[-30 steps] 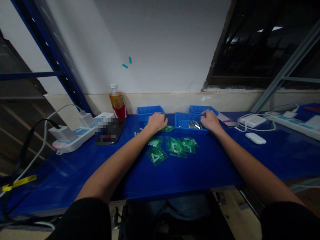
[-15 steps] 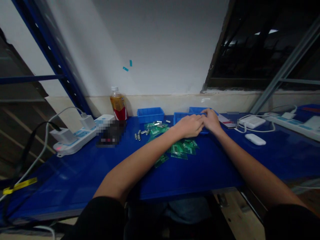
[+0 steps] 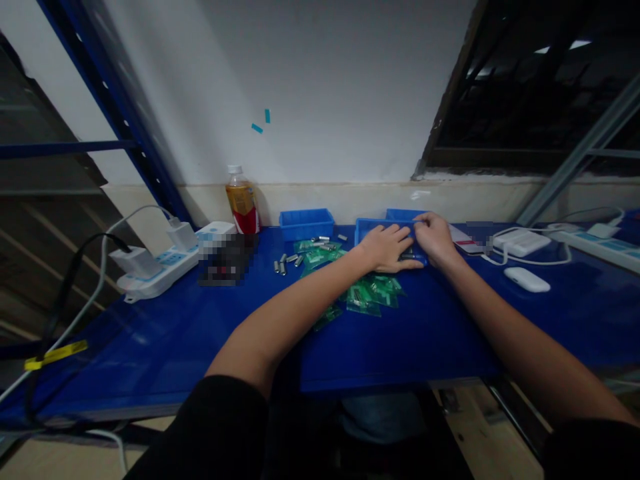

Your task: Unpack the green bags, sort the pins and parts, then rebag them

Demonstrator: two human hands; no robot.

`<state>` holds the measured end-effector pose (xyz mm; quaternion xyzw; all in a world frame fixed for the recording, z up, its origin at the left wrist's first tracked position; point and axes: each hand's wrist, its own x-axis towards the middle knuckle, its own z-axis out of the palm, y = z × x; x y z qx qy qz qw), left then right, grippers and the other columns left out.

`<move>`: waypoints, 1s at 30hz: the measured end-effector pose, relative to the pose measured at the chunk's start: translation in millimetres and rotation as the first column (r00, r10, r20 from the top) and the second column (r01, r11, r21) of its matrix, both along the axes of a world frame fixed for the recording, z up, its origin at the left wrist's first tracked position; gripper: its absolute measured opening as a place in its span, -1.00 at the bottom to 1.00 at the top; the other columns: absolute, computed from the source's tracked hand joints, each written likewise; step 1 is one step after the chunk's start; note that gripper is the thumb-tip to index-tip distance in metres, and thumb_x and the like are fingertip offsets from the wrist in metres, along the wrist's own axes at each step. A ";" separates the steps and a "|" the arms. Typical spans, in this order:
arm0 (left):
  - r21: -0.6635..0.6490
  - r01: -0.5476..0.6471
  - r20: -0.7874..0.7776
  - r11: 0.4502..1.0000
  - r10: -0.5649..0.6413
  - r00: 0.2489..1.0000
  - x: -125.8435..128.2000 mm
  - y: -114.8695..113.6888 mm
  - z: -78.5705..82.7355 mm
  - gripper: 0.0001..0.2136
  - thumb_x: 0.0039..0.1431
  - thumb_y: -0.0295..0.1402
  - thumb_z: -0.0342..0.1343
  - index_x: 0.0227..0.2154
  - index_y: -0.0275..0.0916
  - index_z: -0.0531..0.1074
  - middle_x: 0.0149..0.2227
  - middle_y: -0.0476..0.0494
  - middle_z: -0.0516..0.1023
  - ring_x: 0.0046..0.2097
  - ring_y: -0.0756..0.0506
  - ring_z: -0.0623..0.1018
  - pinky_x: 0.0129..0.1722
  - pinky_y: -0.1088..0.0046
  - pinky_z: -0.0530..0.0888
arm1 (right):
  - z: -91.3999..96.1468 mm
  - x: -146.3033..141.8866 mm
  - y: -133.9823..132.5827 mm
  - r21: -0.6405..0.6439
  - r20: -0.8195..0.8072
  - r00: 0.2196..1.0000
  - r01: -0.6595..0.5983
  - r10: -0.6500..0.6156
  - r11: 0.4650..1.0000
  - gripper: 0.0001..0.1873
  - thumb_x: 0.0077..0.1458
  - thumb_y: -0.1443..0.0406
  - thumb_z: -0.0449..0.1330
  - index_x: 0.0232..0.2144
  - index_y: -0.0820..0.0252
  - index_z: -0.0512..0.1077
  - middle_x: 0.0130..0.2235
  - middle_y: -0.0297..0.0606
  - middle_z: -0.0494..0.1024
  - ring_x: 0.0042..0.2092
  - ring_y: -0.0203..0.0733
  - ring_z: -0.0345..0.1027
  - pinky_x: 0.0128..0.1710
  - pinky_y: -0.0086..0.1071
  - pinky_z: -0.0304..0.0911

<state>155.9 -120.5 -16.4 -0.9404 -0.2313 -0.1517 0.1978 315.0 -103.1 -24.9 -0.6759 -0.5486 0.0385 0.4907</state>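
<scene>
My left hand (image 3: 393, 250) lies over the front of a blue plastic bin (image 3: 359, 230), fingers spread and thumb stretched to the right. At that bin's right side, my right hand (image 3: 436, 237) is closed, its curled fingers against the wall and rim. Small dark and shiny pieces show inside the bin between the hands; their kind is unclear. Below my left wrist spreads a pile of green clear packets (image 3: 365, 297). Several short silver metal cylinders (image 3: 283, 265) lie left of the pile, and some rest on the packets.
Two more blue bins, one on the left (image 3: 306, 225) and one behind (image 3: 399, 214), stand by the wall. A drink bottle (image 3: 243, 203), a dark blurred object (image 3: 227, 260) and a power strip (image 3: 165, 263) are on the left. A white case (image 3: 527, 279) and white chargers (image 3: 521, 243) lie right.
My left hand has opened and spread over the bin; before, its fingers were bunched against my right hand. The hands are now apart. The view has shifted slightly.
</scene>
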 end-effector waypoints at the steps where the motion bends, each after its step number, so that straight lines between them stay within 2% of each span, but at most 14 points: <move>1: 0.010 0.003 0.007 1.000 -0.003 1.000 1.1 -0.2 -0.9 -0.37 0.20 0.11 -0.32 0.00 -0.32 0.32 0.12 -0.29 0.29 0.07 -0.24 0.28 -0.04 0.28 0.23 | 0.0 -0.1 -0.3 0.008 -0.001 1.000 0.002 -0.002 1.000 -0.79 -0.10 0.36 -0.01 -0.38 0.16 0.38 -0.35 -0.23 0.48 -0.30 -0.16 0.33 -0.27 -0.36 0.23; 6: 0.027 0.065 -0.015 0.998 -0.065 0.998 3.6 3.4 -3.8 -0.37 0.23 0.08 -0.32 0.06 -0.35 0.26 0.18 -0.31 0.25 0.18 -0.21 0.20 0.07 0.26 0.13 | -1.3 -0.7 0.4 0.054 -0.004 1.000 0.022 -0.022 0.998 -0.82 -0.12 0.35 -0.01 -0.42 0.16 0.36 -0.36 -0.24 0.47 -0.32 -0.16 0.30 -0.26 -0.33 0.21; 8: 0.027 0.064 -0.021 0.998 -0.063 0.998 3.1 4.7 -4.1 -0.37 0.22 0.10 -0.31 0.04 -0.35 0.28 0.14 -0.31 0.31 0.15 -0.21 0.25 0.06 0.27 0.14 | -2.5 -1.0 2.1 0.076 -0.005 1.000 0.028 -0.028 0.997 -0.82 -0.13 0.35 -0.01 -0.42 0.16 0.35 -0.38 -0.25 0.45 -0.33 -0.16 0.29 -0.27 -0.32 0.21; 12: 0.034 0.017 0.014 0.999 -0.017 1.000 1.4 5.0 -4.8 -0.33 0.17 0.15 -0.30 -0.02 -0.35 0.34 0.05 -0.30 0.37 0.02 -0.22 0.35 -0.02 0.29 0.20 | -5.9 -1.3 5.7 0.113 -0.002 1.000 0.023 -0.023 0.993 -0.82 -0.15 0.35 -0.01 -0.43 0.15 0.34 -0.41 -0.28 0.42 -0.36 -0.16 0.26 -0.29 -0.30 0.19; 18: 0.051 -0.046 0.065 0.998 0.042 0.997 1.3 1.9 -7.5 -0.29 0.13 0.18 -0.28 0.00 -0.39 0.31 0.05 -0.34 0.35 0.01 -0.25 0.32 -0.07 0.24 0.23 | -8.6 -0.7 8.7 0.147 0.008 1.000 0.010 -0.011 0.989 -0.84 -0.17 0.37 -0.01 -0.46 0.15 0.33 -0.41 -0.28 0.41 -0.35 -0.16 0.25 -0.26 -0.28 0.18; 24: 0.007 -0.077 0.056 0.997 0.077 0.995 0.5 -2.1 -5.6 -0.33 0.13 0.18 -0.27 0.04 -0.28 0.28 0.10 -0.30 0.30 0.05 -0.26 0.28 -0.06 0.17 0.24 | -9.1 -0.5 9.1 0.153 0.024 1.000 0.009 -0.013 0.988 -0.85 -0.17 0.37 -0.01 -0.46 0.15 0.32 -0.45 -0.30 0.37 -0.37 -0.16 0.22 -0.27 -0.27 0.17; 30: -0.068 -0.162 0.025 0.984 0.164 0.986 8.3 -11.6 -1.5 -0.29 0.14 0.17 -0.31 0.04 -0.37 0.28 0.07 -0.36 0.31 0.05 -0.27 0.27 -0.09 0.18 0.29 | -6.2 -3.3 6.1 0.146 0.052 0.999 0.003 -0.011 0.989 -0.86 -0.18 0.37 0.01 -0.48 0.15 0.32 -0.46 -0.30 0.34 -0.36 -0.14 0.21 -0.23 -0.24 0.17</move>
